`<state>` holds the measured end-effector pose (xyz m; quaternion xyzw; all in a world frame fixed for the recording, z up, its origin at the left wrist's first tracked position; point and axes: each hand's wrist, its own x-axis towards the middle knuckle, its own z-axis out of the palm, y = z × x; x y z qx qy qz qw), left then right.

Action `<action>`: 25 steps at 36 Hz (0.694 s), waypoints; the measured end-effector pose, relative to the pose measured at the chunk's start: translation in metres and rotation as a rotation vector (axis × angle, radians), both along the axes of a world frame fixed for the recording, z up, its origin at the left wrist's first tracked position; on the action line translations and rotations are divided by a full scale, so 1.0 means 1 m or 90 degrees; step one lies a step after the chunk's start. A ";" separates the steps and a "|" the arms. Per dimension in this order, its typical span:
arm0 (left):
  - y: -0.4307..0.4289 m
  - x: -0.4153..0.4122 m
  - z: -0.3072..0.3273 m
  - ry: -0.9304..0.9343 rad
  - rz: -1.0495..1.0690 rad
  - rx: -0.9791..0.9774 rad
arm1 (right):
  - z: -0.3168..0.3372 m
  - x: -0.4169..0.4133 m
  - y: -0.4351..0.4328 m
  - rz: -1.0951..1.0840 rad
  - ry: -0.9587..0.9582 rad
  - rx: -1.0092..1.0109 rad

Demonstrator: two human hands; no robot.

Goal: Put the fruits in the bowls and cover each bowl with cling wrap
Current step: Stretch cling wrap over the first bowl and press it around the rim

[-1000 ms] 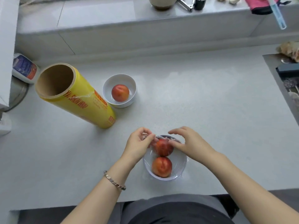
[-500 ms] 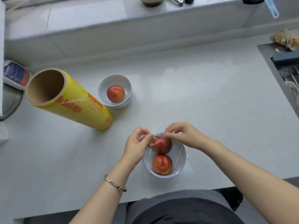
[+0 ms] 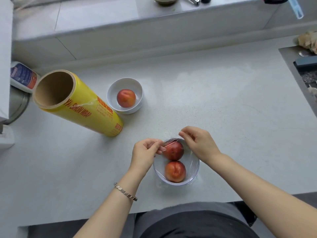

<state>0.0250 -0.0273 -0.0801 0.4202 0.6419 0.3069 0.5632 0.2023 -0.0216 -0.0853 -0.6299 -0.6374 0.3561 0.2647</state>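
Note:
A white bowl (image 3: 193, 176) near the counter's front edge holds two red-orange fruits (image 3: 175, 171), with clear cling wrap (image 3: 171, 140) stretched over it. My left hand (image 3: 145, 153) pinches the wrap at the bowl's far-left rim. My right hand (image 3: 199, 143) pinches the wrap at the far rim, fingers curled. A second white bowl (image 3: 113, 93) farther back and to the left holds one fruit (image 3: 126, 98) and has no wrap on it. The yellow cling wrap roll (image 3: 82, 109) lies on its side to the left of that bowl.
A labelled white bottle (image 3: 23, 77) lies at the far left by a round metal item (image 3: 18, 105). A sink area (image 3: 305, 69) with clutter borders the right edge. A raised ledge (image 3: 137, 23) runs along the back with several items on it.
Both hands stayed at the near bowl's far rim, with the right fingers lifting and pinching the wrap slightly farther back. The view has shifted a little.

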 end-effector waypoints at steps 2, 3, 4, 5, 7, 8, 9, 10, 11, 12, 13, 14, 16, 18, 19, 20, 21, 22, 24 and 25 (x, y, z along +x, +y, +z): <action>0.001 -0.003 -0.002 0.012 0.035 -0.007 | 0.001 0.000 0.003 0.050 -0.015 0.005; 0.002 -0.004 -0.003 0.011 0.057 -0.010 | 0.002 0.000 0.004 0.071 -0.016 -0.006; 0.002 -0.005 -0.005 0.013 0.077 -0.009 | 0.002 -0.001 0.005 0.089 -0.016 -0.026; 0.002 -0.004 -0.005 0.020 0.090 -0.003 | 0.002 -0.001 0.007 0.101 -0.015 -0.054; 0.002 -0.003 -0.008 0.055 0.096 0.020 | 0.001 -0.001 0.013 0.109 -0.007 -0.114; 0.003 -0.002 -0.010 0.073 0.095 0.033 | 0.001 -0.001 0.016 0.111 -0.002 -0.143; 0.003 -0.001 -0.011 0.088 0.094 0.044 | 0.000 0.000 0.020 0.116 -0.003 -0.169; 0.005 0.000 -0.013 0.101 0.092 0.054 | 0.000 0.001 0.024 0.131 -0.015 -0.191; 0.006 0.001 -0.015 0.112 0.088 0.064 | 0.000 0.003 0.027 0.153 -0.033 -0.207; 0.007 0.002 -0.016 0.118 0.080 0.071 | -0.001 0.004 0.030 0.176 -0.049 -0.219; 0.008 0.004 -0.016 0.120 0.069 0.075 | -0.001 0.005 0.033 0.193 -0.057 -0.226; 0.009 0.005 -0.018 0.120 0.056 0.077 | -0.001 0.007 0.035 0.201 -0.054 -0.233; 0.010 0.006 -0.020 0.127 0.028 0.080 | -0.001 0.010 0.038 0.200 -0.028 -0.240; 0.012 0.004 -0.021 0.133 -0.001 0.079 | -0.001 0.012 0.039 0.197 -0.001 -0.214; 0.012 0.003 -0.021 0.133 -0.018 0.076 | -0.002 0.012 0.039 0.199 0.005 -0.195; 0.013 0.003 -0.021 0.130 -0.039 0.072 | -0.003 0.012 0.038 0.203 0.004 -0.183; 0.014 0.003 -0.020 0.119 -0.058 0.067 | -0.003 0.011 0.037 0.206 -0.002 -0.176; 0.014 0.002 -0.019 0.105 -0.074 0.058 | -0.004 0.010 0.036 0.203 -0.006 -0.170; 0.015 0.001 -0.020 0.096 -0.091 0.047 | -0.007 0.007 0.035 0.185 -0.014 -0.148; 0.016 0.000 -0.021 0.103 -0.090 0.047 | -0.008 0.006 0.034 0.176 -0.019 -0.134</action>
